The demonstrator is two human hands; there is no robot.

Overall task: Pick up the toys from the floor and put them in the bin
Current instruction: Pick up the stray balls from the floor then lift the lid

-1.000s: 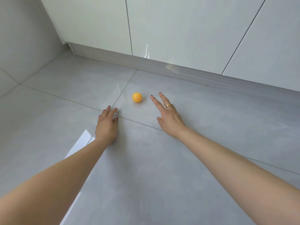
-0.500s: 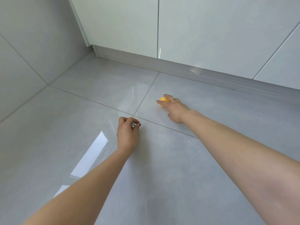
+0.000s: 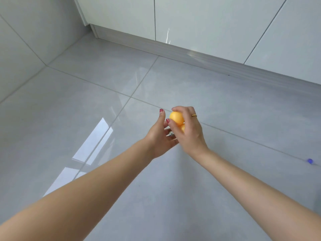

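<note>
My right hand is raised above the floor, its fingertips shut on an orange ball. A second orange shape shows just below that ball inside the same hand. Pressed against it from the left is my left hand, cupped with the thumb up. A small silvery object lies in its palm, mostly hidden. No bin is in view.
A small blue object lies on the grey tiled floor at the far right. White cabinet doors with a grey plinth run along the back. A tiled wall closes the left side.
My right hand closed on the orange ball and lifted it off the floor. My left hand picked up the small silvery object, rose, and met the right hand.
</note>
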